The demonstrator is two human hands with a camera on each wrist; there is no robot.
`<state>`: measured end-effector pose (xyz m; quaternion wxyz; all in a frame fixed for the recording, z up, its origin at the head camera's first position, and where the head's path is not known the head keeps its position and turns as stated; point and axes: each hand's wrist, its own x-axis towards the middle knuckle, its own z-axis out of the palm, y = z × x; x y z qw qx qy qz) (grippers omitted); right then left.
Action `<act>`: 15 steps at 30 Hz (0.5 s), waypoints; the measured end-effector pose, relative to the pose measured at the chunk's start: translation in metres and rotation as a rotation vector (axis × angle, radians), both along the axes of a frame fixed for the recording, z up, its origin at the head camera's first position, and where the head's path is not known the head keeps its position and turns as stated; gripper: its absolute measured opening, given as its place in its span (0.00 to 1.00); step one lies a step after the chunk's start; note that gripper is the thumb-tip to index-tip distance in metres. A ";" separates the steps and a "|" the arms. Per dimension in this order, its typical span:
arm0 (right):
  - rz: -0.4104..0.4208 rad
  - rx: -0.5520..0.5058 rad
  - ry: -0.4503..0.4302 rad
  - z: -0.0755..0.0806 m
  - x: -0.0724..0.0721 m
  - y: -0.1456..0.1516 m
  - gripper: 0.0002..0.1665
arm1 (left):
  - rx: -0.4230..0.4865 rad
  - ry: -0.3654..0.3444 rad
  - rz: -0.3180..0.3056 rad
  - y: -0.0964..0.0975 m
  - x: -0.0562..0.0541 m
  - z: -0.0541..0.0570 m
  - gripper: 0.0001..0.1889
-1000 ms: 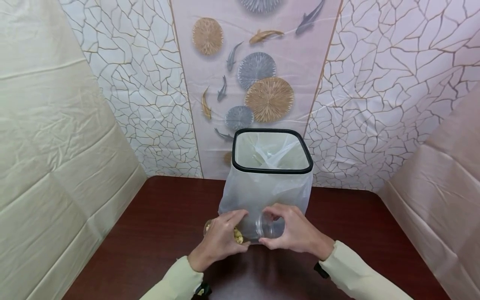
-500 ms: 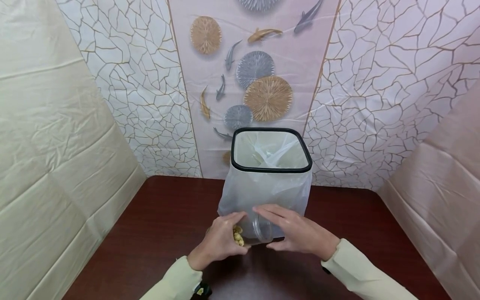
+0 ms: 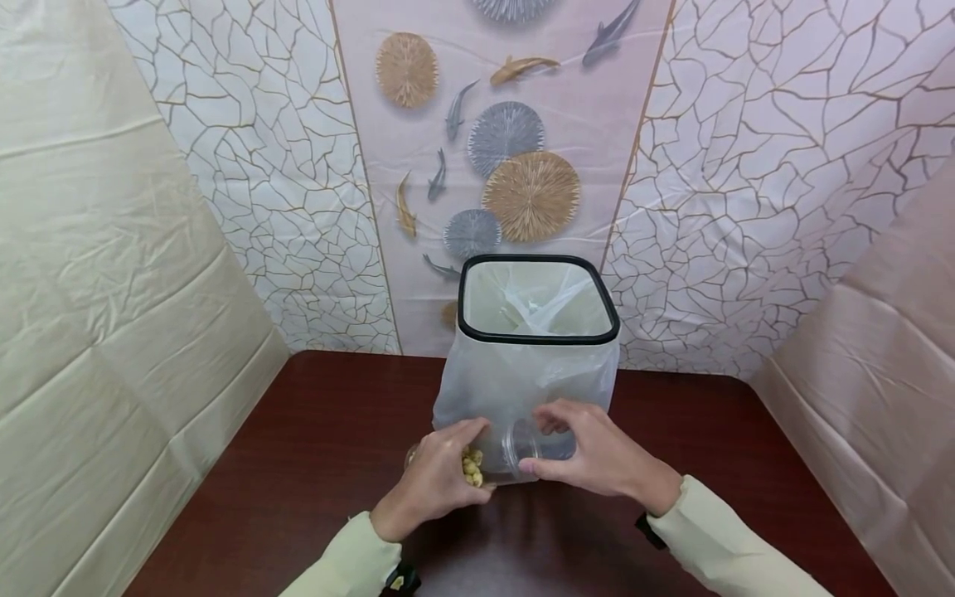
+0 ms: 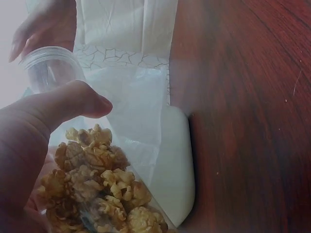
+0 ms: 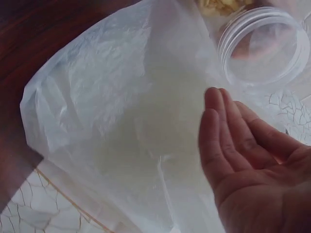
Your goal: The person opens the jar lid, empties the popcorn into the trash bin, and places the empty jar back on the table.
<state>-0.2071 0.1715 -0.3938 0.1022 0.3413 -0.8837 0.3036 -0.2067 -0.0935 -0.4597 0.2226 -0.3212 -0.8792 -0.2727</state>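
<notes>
My left hand (image 3: 436,473) grips a clear jar (image 3: 494,458) lying on its side, its thumb and fingers round the body. Golden-brown popcorn (image 4: 102,179) is gathered in the jar's left part. The jar's ridged clear end (image 5: 226,53) points right; whether a lid sits on it I cannot tell. Beside that end, my right hand (image 3: 600,452) is held with its fingers loosely bent and apart from the jar in the right wrist view. In the head view its thumb overlaps the ridged end, so contact there is unclear.
Just behind the jar stands a pale bin with a black rim (image 3: 537,338) and a white plastic liner (image 3: 567,373) hanging over its outside. A dark red-brown table (image 3: 358,406) lies below. Patterned cloth (image 3: 298,207) hangs behind, with beige cloth (image 3: 112,290) on the left.
My right hand went from the jar's end to flatter fingers along it, then drew slightly right and bent its fingers again. The left hand keeps its grip on the jar.
</notes>
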 end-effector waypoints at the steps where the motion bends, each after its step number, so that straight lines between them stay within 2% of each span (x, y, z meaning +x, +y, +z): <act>1: -0.002 0.003 -0.013 -0.001 0.000 -0.001 0.36 | -0.001 0.007 0.000 0.000 0.000 0.000 0.39; 5: -0.003 0.007 -0.024 -0.003 0.002 -0.002 0.34 | -0.007 0.040 -0.006 0.003 0.001 0.002 0.40; 9: 0.019 0.001 0.020 -0.003 0.003 -0.002 0.34 | -0.006 0.056 -0.013 0.005 0.001 0.004 0.40; 11: 0.045 0.006 0.052 -0.002 0.003 -0.001 0.35 | -0.002 0.052 -0.019 0.005 0.001 0.004 0.40; 15: 0.137 0.038 0.126 0.001 0.003 0.003 0.44 | 0.009 0.045 -0.029 0.005 0.001 0.005 0.40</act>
